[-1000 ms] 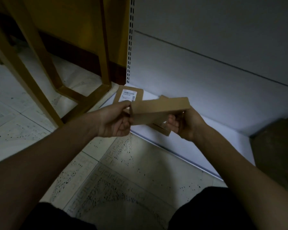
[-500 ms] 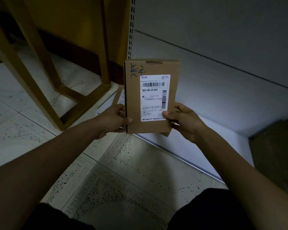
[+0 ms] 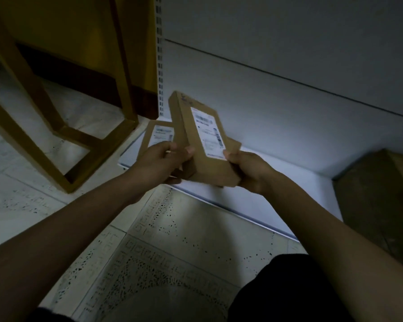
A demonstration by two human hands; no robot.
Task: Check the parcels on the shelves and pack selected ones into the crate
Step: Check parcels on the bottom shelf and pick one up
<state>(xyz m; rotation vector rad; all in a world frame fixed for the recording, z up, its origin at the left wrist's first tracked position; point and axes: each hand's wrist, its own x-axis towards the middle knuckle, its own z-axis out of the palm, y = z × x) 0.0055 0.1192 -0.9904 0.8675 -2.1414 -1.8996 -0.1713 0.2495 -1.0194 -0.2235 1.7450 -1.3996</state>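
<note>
Brown parcel point(image 3: 197, 145) is held over the front edge of the shelf point(image 3: 289, 175), label visible, top end tipped toward 11 o'clock. Left hand point(image 3: 163, 160) grips its lower left edge; right hand point(image 3: 250, 169) grips the lower right corner. Second labelled parcel point(image 3: 157, 133) lies flat on the shelf at its 9 o'clock.

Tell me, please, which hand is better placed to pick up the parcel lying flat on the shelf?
Probably the left: the left hand grips the held parcel just beside the flat parcel; the right hand holds the held parcel's far edge.
</note>
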